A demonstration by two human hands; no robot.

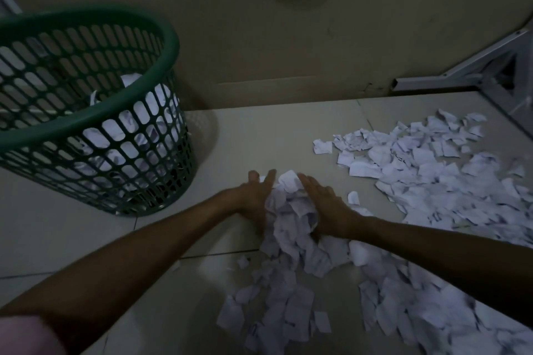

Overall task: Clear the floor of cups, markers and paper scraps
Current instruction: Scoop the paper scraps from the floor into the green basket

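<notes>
Left hand (253, 196) and right hand (326, 207), fingers straight, press a heap of paper scraps (291, 210) between them; the basket (161, 37) stands up-left, nearer the left hand.

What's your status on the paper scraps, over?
Both hands, left hand and right hand, pressing a scrap bundle between them. Green basket left, partly filled. Big scatter remains right. Path clear.

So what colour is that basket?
Dark green, a plastic lattice basket; the head view, the only one, shows it plainly.
</notes>
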